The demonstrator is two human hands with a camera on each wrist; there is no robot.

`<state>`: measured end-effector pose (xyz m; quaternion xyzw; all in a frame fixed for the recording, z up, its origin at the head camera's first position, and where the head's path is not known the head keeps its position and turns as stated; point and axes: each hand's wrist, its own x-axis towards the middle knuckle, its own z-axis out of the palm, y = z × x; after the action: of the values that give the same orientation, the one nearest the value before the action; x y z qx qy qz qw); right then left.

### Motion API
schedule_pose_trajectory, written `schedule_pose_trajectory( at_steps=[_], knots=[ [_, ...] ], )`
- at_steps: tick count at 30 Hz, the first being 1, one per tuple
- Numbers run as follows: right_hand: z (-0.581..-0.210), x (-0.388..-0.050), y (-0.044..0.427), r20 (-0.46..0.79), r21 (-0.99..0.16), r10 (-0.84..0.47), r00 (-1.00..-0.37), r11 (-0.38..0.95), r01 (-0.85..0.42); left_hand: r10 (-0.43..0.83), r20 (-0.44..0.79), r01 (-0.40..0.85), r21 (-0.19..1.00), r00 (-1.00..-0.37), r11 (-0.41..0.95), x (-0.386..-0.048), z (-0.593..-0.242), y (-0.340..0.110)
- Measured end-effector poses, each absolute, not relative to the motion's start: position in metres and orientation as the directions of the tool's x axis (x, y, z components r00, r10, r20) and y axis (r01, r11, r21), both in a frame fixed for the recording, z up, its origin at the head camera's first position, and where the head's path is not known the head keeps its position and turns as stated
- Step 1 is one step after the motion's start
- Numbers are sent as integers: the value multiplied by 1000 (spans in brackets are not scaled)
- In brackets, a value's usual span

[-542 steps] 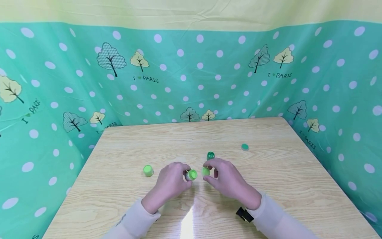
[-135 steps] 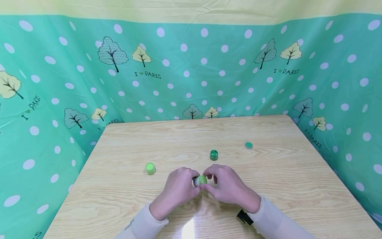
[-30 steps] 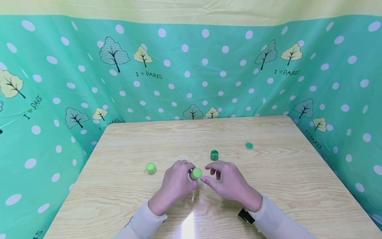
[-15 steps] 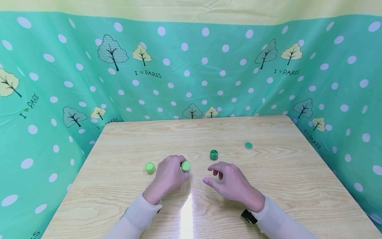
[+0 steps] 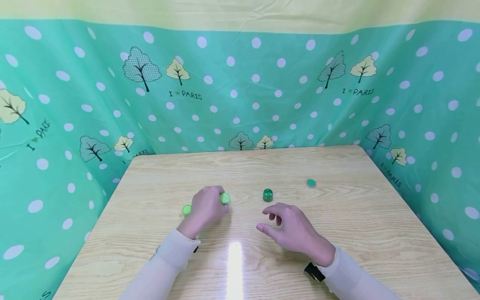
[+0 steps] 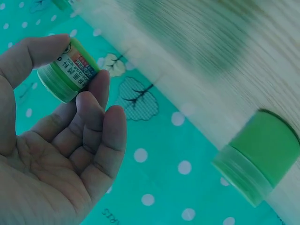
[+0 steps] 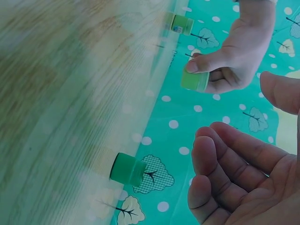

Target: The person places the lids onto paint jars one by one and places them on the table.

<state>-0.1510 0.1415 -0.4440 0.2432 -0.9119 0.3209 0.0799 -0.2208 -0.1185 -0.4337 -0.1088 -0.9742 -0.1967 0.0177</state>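
My left hand (image 5: 208, 205) pinches a small paint jar (image 6: 71, 71) between thumb and fingers. The jar bears a printed label, and its light green lid (image 5: 225, 198) is on. My left hand carries it over the table's middle left. Just beyond that wrist stands a second light green jar (image 5: 186, 209), partly hidden by the hand in the head view. My right hand (image 5: 292, 229) hovers holding nothing, fingers loosely bent and thumb apart. Ahead of it a dark green jar (image 5: 268, 195) stands uncovered. Farther right lies a flat dark green lid (image 5: 311, 183).
The wooden table (image 5: 337, 233) ends at a polka-dot cloth (image 5: 255, 96) that hangs behind and at both sides. A bright reflection lies on the table's near middle. Black straps show at the wrists.
Around 18 s ago the right hand held the light green lid apart from the jar; later it sat on the jar. In the last second, the left hand carried the jar left and farther away.
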Motion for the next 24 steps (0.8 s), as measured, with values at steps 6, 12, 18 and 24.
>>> schedule_pose_trajectory(
  at_steps=[6, 12, 18, 24],
  knots=[
    [-444, -151, 142, 292, -547, -386, -875, 684, -484, 177, 52, 184, 366, -983, 912, -233, -435, -125],
    [-443, -150, 142, 288, -542, -381, -879, 692, -478, 186, 65, 197, 278, -980, 940, -242, -441, -128],
    [-443, -150, 142, 287, -541, -385, -877, 690, -480, 193, 48, 198, 153, -980, 968, -247, -444, -129],
    [-442, -150, 142, 287, -537, -386, -877, 693, -481, 187, 3, 186, 104, -982, 977, -244, -448, -131]
  ],
)
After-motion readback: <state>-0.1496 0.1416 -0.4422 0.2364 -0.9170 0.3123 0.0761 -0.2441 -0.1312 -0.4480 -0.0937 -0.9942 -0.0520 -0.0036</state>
